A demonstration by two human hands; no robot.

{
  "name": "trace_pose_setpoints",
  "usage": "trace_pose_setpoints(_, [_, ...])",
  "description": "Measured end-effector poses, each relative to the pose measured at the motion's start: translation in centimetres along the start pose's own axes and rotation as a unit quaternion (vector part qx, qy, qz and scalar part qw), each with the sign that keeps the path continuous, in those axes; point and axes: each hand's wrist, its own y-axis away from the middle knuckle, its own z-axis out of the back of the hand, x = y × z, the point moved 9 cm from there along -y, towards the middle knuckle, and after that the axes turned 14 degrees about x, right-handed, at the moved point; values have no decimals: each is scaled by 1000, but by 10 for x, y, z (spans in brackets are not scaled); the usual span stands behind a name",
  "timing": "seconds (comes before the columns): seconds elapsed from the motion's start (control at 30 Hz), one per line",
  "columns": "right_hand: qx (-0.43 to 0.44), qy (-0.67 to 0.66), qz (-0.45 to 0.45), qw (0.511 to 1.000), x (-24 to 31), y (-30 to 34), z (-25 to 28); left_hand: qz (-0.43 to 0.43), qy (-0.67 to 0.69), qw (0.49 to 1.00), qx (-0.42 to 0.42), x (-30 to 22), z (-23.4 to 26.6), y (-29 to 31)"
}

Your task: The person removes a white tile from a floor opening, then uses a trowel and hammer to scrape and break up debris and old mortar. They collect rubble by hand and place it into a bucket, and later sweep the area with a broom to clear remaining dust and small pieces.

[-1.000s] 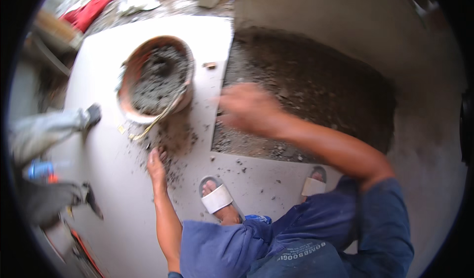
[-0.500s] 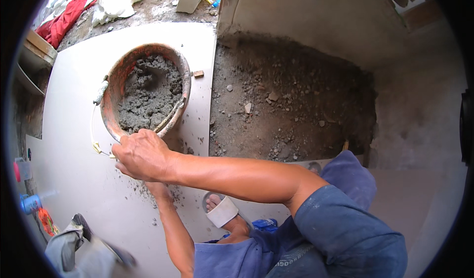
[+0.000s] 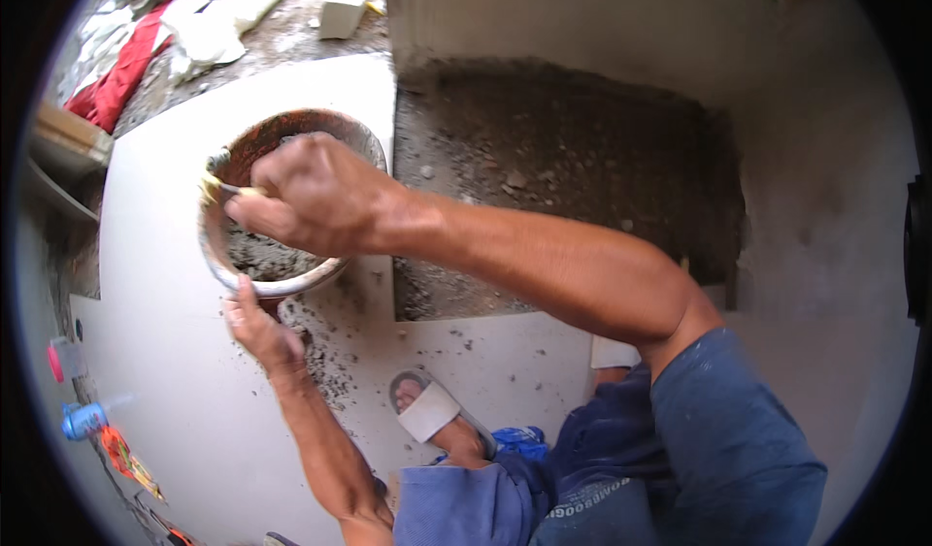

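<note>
A round, mortar-smeared reddish bucket (image 3: 335, 124) stands on the pale floor, with wet grey mortar (image 3: 267, 260) inside. Over its mouth, my right hand (image 3: 316, 192) is closed in a fist round the bucket's handle (image 3: 216, 185), a thin wire with pale yellowish wrapping that shows at the fist's left. My forearm and fist hide much of the mortar. At the near side of the bucket, my left hand (image 3: 262, 330) grips it low, its thumb up against the rim and its other fingers partly hidden underneath.
Mortar crumbs (image 3: 325, 362) lie scattered near the bucket. To the right is a patch of bare, stony soil (image 3: 544, 167) beside a wall (image 3: 825, 226). A blue bottle (image 3: 85, 420) lies at the left; red cloth (image 3: 126, 75) and white sacks (image 3: 209, 36) are at the far left.
My right hand has risen from the near rim to above the bucket, with the handle now in it. My left hand has come into fuller view at the bucket's near side.
</note>
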Motion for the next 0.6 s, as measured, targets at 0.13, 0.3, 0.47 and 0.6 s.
trace_pose_setpoints(0.13, [-115, 97, 62, 987, -1, 47, 53, 46, -69, 994, 73, -45, -57, 1])
trace_pose_setpoints(0.3, [-174, -146, -15, 974, -92, 161, 101, 125, -225, 950, 178, -47, -186, 28])
trace_pose_setpoints(0.47, [-227, -311, -273, 882, -215, 348, 107, 215, -346, 871, 275, 70, -346, 78])
trace_pose_setpoints(0.6, [-256, -419, -375, 787, -253, 448, 96, 174, -383, 839, 347, 92, -419, 108])
